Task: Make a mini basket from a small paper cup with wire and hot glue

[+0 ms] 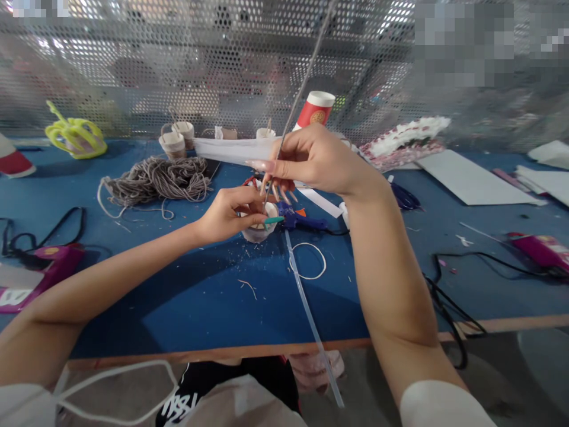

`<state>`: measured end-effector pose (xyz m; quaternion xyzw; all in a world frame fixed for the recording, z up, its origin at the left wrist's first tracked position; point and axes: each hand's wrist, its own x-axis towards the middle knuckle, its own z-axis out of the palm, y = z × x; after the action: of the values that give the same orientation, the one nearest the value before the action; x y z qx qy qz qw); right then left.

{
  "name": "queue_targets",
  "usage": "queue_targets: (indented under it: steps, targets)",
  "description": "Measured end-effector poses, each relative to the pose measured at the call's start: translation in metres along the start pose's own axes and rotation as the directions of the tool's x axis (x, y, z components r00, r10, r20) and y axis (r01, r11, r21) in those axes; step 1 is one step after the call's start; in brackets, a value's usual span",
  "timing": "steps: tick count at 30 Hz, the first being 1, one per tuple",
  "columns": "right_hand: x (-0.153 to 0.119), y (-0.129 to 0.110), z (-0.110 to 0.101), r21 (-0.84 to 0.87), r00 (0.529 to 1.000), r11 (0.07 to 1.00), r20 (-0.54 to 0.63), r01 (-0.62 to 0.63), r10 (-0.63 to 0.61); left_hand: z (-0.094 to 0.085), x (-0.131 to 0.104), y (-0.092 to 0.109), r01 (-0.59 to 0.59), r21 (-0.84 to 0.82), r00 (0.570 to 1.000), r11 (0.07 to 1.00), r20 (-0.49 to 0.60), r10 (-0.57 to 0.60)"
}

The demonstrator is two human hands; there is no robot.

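Note:
A small white cup (pixel 258 232) is at the middle of the table, partly hidden by my left hand (pixel 235 214). The fingers of that hand are closed at its rim, and a teal tip shows at the thumb. A length of grey yarn (pixel 306 77) runs from the cup up past the top of the view. My right hand (pixel 311 157) is raised above the cup, thumb and forefinger closed on the yarn, the other fingers hanging loosely. Close behind the cup lies a blue glue gun (pixel 296 219), with a long clear glue stick (pixel 306 302) reaching past the table edge.
A grey yarn skein (pixel 157 181) lies left of my hands. Small cups (pixel 172 144) and a red paper cup (pixel 316 108) stand along the perforated screen (pixel 178 59). Magenta glue guns (pixel 57 270) lie at both sides. Black cords (pixel 448 308) hang at the right front edge.

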<state>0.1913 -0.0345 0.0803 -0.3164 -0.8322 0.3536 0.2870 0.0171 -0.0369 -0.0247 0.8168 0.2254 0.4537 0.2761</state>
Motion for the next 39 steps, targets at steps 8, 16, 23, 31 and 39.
queue_targets:
  steps: [8, 16, 23, 31, 39]
  targets:
    - [0.001, 0.006, 0.0, 0.07, 0.998, 0.996, -0.008, -0.06, 0.061, 0.001, 0.001, -0.001, -0.165, 0.108, 0.985, 0.98, -0.029, 0.169]
    - [0.003, 0.007, 0.003, 0.162, 0.987, 0.977, -0.067, -0.137, 0.149, 0.001, 0.001, 0.0, -0.142, 0.079, 0.988, 0.987, -0.044, 0.145]
    - [0.006, 0.013, 0.002, 0.251, 0.97, 0.939, -0.003, -0.234, 0.242, 0.001, 0.001, 0.003, -0.107, 0.067, 0.994, 0.992, -0.02, 0.109]
    - [0.008, 0.019, 0.0, 0.292, 0.952, 0.907, 0.06, -0.305, 0.301, 0.0, 0.002, 0.003, -0.014, 0.048, 1.0, 0.999, -0.012, 0.014]
    - [0.008, 0.009, 0.005, 0.284, 0.957, 0.92, -0.026, -0.269, 0.288, -0.002, 0.004, 0.003, 0.149, -0.191, 0.988, 0.97, 0.004, -0.151]
